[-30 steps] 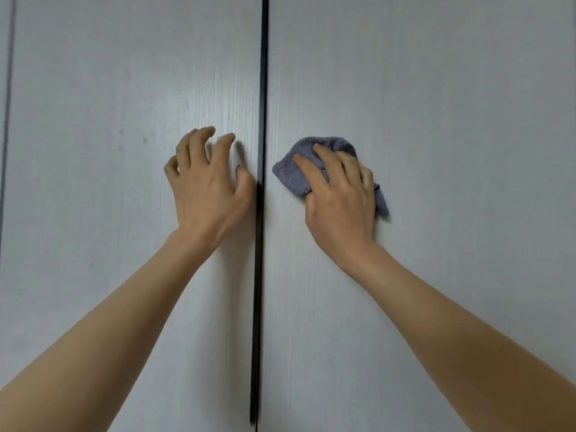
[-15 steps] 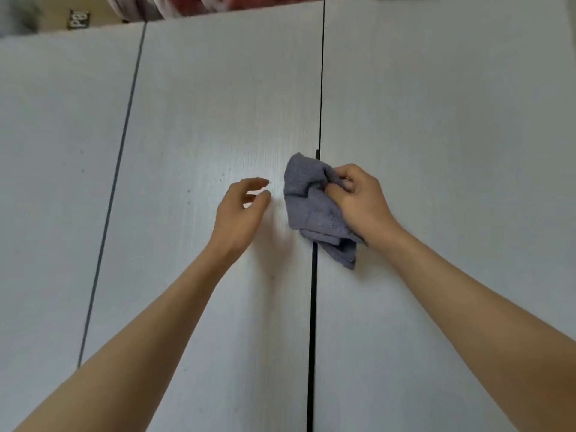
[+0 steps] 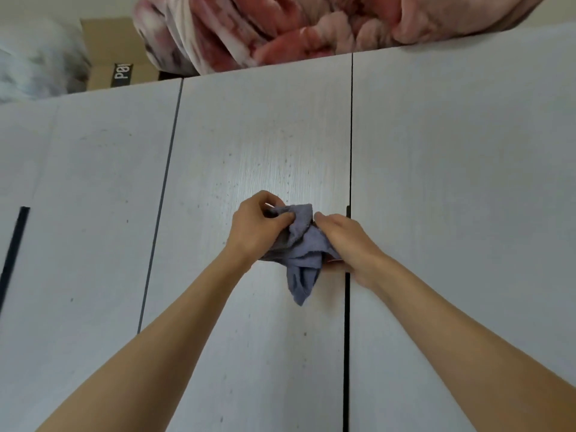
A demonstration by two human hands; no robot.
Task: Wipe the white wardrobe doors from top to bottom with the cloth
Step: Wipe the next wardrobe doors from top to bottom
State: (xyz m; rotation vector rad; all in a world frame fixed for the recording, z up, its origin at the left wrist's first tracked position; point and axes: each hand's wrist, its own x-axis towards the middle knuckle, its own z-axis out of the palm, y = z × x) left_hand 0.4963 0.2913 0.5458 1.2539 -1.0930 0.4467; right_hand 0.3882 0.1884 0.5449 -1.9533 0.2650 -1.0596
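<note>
Left hand (image 3: 258,224) and right hand (image 3: 343,236) both pinched the bunched grey cloth (image 3: 300,254) between curled fingers, in front of the middle wardrobe door (image 3: 265,145). Cloth's long axis ran vertical, loose tail pointing down. Pink blanket (image 3: 311,29) and cardboard box (image 3: 115,57) sat atop the wardrobe.

Cloth (image 3: 300,244): grey-blue terry, crumpled into a loose bunch, one corner hanging down to a point; held up in front of the doors near the centre seam.
Wardrobe doors (image 3: 258,135): white, faint vertical woodgrain, closed, dark seams between panels, small dark specks scattered across the middle panel.
</note>
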